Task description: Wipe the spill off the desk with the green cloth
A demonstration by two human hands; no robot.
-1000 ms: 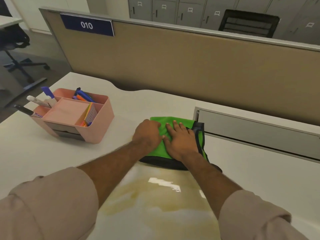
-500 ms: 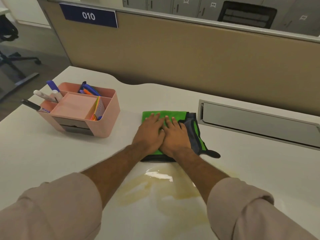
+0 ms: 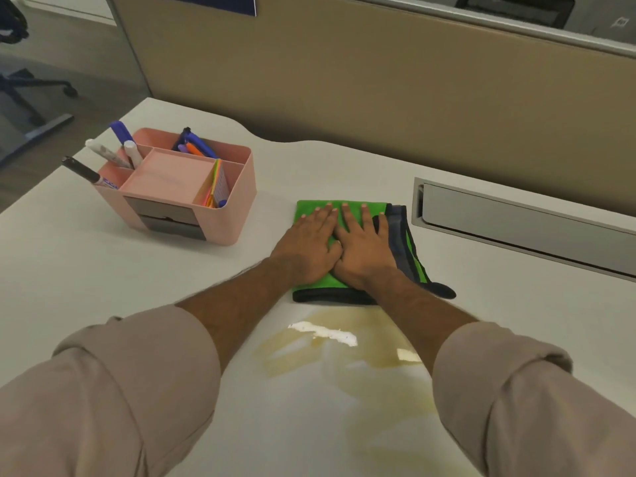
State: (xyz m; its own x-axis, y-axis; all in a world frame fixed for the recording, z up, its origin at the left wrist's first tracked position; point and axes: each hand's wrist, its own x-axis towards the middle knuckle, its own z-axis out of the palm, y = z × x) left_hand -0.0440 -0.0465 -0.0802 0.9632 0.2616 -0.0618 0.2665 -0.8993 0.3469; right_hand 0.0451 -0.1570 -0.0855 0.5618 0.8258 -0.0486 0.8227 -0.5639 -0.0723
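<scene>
The green cloth (image 3: 311, 211), folded and edged in black and grey, lies flat on the white desk (image 3: 69, 270) just beyond the spill. The spill (image 3: 344, 356) is a pale yellow-brown smear with shiny wet patches, spread between my forearms toward me. My left hand (image 3: 306, 249) and my right hand (image 3: 364, 249) rest side by side, palms down on the cloth with fingers stretched flat and thumbs touching. Neither hand grips it. The cloth's near edge touches the far rim of the spill.
A pink desk organizer (image 3: 227, 222) with pens, markers and sticky notes stands to the left of the cloth. A grey cable tray lid (image 3: 516, 222) is set into the desk close on the right. A tan partition (image 3: 378, 80) closes the back edge.
My left hand has gone from curled to flat on the cloth beside the right. The cloth now lies flatter and squarer. The view has tipped down.
</scene>
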